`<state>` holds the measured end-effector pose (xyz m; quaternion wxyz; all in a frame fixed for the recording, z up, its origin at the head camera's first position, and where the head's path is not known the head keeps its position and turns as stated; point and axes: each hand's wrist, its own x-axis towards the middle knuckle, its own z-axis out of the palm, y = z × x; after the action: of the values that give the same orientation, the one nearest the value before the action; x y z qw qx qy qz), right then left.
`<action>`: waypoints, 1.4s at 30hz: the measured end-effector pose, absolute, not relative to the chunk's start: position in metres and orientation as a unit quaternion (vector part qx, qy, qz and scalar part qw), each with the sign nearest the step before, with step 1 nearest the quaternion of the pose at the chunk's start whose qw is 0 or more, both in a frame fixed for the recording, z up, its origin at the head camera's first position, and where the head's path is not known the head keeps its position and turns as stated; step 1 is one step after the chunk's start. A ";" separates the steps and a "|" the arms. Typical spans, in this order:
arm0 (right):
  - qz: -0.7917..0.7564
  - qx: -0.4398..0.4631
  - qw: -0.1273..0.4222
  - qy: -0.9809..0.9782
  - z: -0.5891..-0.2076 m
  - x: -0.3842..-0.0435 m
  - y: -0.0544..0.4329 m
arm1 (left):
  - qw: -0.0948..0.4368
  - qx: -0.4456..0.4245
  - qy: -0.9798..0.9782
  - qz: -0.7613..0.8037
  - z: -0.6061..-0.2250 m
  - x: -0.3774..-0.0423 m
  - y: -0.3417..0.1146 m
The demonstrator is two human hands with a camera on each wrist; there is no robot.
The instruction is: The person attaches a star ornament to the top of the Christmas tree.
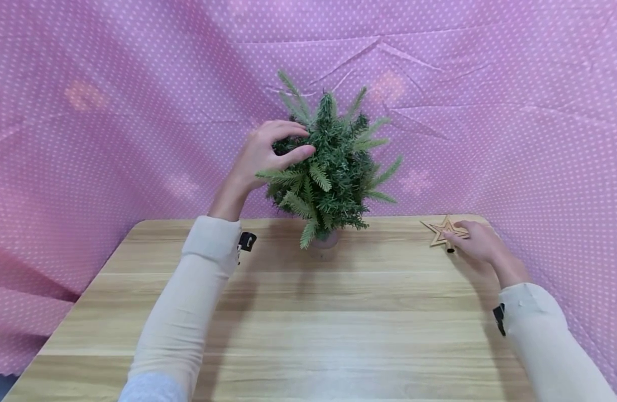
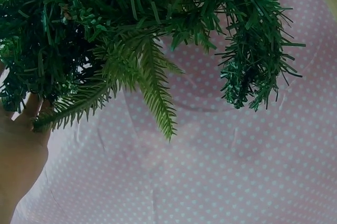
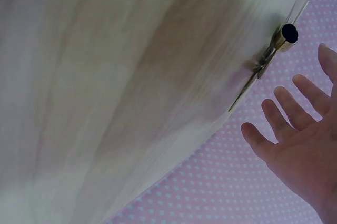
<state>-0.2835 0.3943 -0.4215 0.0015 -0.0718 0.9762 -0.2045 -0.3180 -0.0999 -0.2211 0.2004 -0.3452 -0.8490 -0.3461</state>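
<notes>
Currently touching, with left hand's [image 1: 268,149] loosely bent fingers and parted thumb, bushy green artificial tree [image 1: 333,162], upright near far edge of pale wood-grain table [image 1: 338,329]. Holding right hand [image 1: 479,240] spread, grasping nothing, just beside gold star with short tube [image 1: 443,229], near table's far right corner.

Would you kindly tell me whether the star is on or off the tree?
Off: the star lies on the table near the right hand, apart from the tree.
</notes>
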 end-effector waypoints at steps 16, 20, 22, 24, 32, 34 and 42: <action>-0.213 -0.057 0.030 0.975 -0.426 -0.284 0.409 | 0.191 -0.367 -0.850 -0.327 -0.220 -0.327 -0.098; -0.208 -0.065 0.024 0.976 -0.429 -0.284 0.411 | 0.192 -0.377 -0.849 -0.318 -0.219 -0.327 -0.099; -0.210 -0.063 0.028 0.975 -0.430 -0.284 0.412 | 0.192 -0.379 -0.849 -0.315 -0.219 -0.326 -0.099; -0.212 -0.057 0.037 0.975 -0.430 -0.285 0.413 | 0.194 -0.380 -0.849 -0.312 -0.220 -0.326 -0.099; -0.223 -0.062 0.042 0.972 -0.432 -0.290 0.420 | 0.201 -0.387 -0.845 -0.310 -0.222 -0.327 -0.100; -0.220 -0.069 0.044 0.972 -0.431 -0.291 0.421 | 0.201 -0.389 -0.841 -0.318 -0.222 -0.328 -0.100; -0.224 -0.065 0.094 0.968 -0.425 -0.288 0.421 | 0.197 -0.393 -0.832 -0.339 -0.226 -0.330 -0.101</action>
<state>-0.2881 0.4213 -0.4254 0.0944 -0.0646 0.9679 -0.2238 -0.3299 -0.1007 -0.2258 0.1972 -0.3934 -0.8315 -0.3391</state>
